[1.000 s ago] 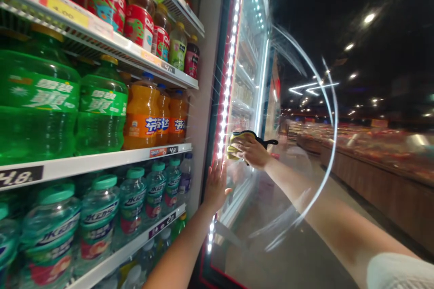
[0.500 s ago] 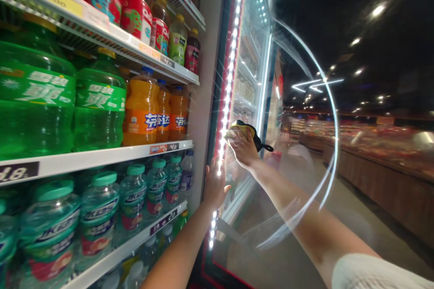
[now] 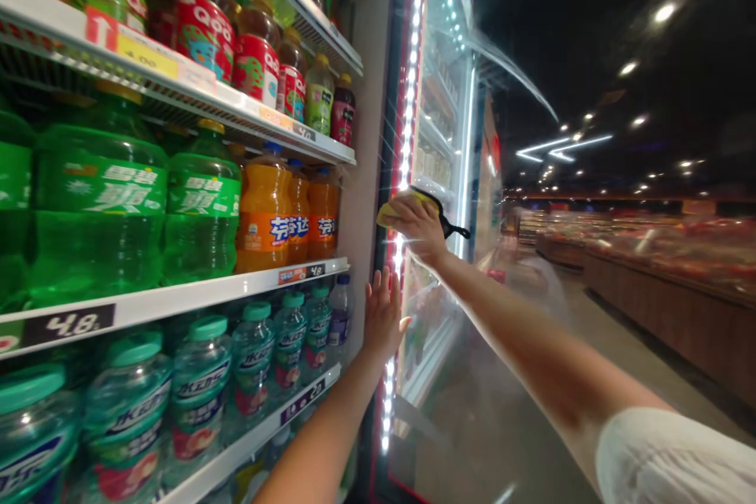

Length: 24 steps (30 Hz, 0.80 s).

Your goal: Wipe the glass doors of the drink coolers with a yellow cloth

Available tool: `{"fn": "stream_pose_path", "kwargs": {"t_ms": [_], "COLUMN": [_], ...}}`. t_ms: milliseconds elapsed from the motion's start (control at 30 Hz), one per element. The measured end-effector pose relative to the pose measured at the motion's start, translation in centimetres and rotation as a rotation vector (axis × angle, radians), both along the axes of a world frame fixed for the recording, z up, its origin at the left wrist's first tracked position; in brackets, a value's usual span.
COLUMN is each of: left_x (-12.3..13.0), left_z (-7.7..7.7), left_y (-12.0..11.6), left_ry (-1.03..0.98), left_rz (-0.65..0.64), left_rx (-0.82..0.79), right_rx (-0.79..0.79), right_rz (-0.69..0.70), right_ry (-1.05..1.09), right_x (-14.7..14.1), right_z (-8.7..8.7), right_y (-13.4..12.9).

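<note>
My right hand [image 3: 420, 227] presses a yellow cleaning pad [image 3: 394, 209] with a black edge and a small black loop against the glass door [image 3: 472, 378], close to its lit edge. Below it, my left hand [image 3: 383, 311] rests with fingers spread on the dark door frame beside the LED strip [image 3: 388, 402]. Nothing shows in the left hand. Pale smears of wet or foam lie on the glass, mostly at the upper right. My right palm is hidden behind the back of the hand.
To the left, cooler shelves [image 3: 194, 295] hold green soda bottles [image 3: 100, 197], orange soda bottles [image 3: 263, 209] and teal-capped drink bottles [image 3: 198, 394]. Red-labelled juice bottles [image 3: 204, 24] stand higher up. Through the glass, a store counter [image 3: 667, 315] runs along the right.
My right hand has moved the pad up and left to the door's edge. The left hand has shifted slightly up and right. Much of the curved white smear on the glass is gone.
</note>
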<state>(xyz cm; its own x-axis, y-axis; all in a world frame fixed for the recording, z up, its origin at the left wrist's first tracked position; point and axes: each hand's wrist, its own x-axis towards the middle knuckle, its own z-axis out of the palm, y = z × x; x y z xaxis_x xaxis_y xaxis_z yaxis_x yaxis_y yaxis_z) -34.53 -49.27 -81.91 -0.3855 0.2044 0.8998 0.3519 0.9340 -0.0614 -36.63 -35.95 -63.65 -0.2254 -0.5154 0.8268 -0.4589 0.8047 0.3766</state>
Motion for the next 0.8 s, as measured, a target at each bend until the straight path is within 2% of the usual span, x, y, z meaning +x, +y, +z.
{"fn": "stream_pose_path", "kwargs": {"t_ms": [100, 133, 200, 267, 533, 800], "left_x": [-0.2, -0.3, -0.7, -1.0, -0.8, 0.1], "left_z": [0.9, 0.9, 0.7, 0.2, -1.9, -5.6], "left_y": [-0.3, -0.4, -0.6, -0.6, -0.3, -0.9], "left_ry": [0.002, 0.005, 0.019, 0.032, -0.022, -0.052], "left_rz": [-0.009, -0.013, -0.018, -0.008, 0.110, 0.142], "left_rx": [0.020, 0.021, 0.023, 0.035, 0.042, 0.054], "right_rx": [0.025, 0.041, 0.071, 0.088, 0.205, 0.298], "right_rz": [-0.056, -0.072, -0.088, -0.070, 0.051, 0.144], "right_ry": [-0.062, -0.099, -0.148, -0.129, -0.069, -0.101], "right_x": [-0.9, -1.2, -1.9, -2.5, -3.7, -3.3], "right_z": [3.6, 4.0, 3.7, 2.2, -5.9, -12.8], "right_y": [-1.9, -2.3, -2.9, -3.1, -1.5, -0.1]}}
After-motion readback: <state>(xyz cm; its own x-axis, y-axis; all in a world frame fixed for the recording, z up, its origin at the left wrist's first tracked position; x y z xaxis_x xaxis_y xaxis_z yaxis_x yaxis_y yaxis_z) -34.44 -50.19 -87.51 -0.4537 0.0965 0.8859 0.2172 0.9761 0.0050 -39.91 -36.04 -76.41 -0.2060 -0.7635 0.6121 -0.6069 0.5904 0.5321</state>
